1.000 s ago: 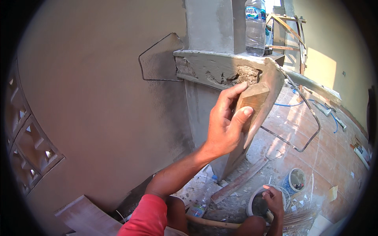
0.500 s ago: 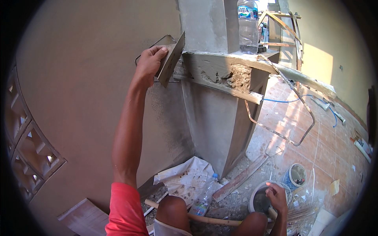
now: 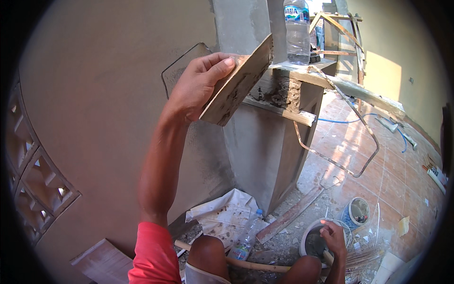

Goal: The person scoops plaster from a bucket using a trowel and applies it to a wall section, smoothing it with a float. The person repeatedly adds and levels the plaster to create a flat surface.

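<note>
Fingers of the left hand clamp a mortar-smeared wooden float, which since a moment ago has swung back from the plastered wall to the rough ledge under a plastic bottle. Right hand stays low, fingers curled at the mortar bucket.

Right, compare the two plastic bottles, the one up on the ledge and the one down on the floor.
The bottle on the ledge stands upright beside the column; the bottle on the floor lies tilted among rubble by the white sack. The ledge bottle is up beyond the left hand holding the wooden float; the floor bottle is by the person's knee. Both are clear plastic with labels.
</note>
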Motion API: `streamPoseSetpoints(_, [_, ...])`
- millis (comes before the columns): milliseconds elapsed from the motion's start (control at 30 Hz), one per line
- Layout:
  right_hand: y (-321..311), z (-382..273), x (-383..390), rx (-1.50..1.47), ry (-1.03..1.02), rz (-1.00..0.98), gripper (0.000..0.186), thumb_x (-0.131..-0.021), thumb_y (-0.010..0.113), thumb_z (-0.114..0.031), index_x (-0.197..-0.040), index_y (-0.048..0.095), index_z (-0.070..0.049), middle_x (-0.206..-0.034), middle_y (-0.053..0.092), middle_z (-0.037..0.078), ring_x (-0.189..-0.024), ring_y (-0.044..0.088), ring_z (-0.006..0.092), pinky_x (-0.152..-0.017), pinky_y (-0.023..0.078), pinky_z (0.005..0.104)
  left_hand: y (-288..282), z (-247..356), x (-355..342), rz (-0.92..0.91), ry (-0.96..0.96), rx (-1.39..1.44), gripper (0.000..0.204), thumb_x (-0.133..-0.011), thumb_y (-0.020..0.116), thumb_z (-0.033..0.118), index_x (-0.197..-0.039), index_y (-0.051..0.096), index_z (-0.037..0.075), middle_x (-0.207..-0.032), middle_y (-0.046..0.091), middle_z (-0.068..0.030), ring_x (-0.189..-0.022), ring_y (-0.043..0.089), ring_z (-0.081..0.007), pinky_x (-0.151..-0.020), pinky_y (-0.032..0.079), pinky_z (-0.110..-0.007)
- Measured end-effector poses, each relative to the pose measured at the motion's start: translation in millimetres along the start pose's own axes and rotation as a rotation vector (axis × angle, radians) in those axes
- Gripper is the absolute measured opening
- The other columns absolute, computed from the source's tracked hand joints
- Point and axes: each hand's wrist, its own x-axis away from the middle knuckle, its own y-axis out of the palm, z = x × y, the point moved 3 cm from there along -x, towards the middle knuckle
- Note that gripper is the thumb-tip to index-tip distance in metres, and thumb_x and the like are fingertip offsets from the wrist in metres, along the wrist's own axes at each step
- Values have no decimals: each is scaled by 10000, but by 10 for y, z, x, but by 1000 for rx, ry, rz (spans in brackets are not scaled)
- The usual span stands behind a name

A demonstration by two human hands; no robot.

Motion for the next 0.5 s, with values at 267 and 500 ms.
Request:
streamPoseSetpoints(267, [36, 87, 2, -2, -78, -5, 339, -805, 595, -54, -1120, 627, 64, -706, 609, 37, -633, 581, 89, -595, 467, 239, -320, -799, 1051, 252, -97, 719, 353, -973, 469, 186, -1261, 505, -15, -1071, 647, -128, -843, 681, -189, -704, 597, -325])
streamPoseSetpoints(500, [65, -73, 37, 22, 2, -11, 344, -787, 608, -91, -1112, 651, 15, -713, 629, 90, -638, 572, 136, -610, 462, 284, -22, -1617, 1779, 164, -454, 1370, 378, -958, 494, 240, -1265, 535, 23, -1140, 642, -150, -928, 683, -257, -746, 601, -389])
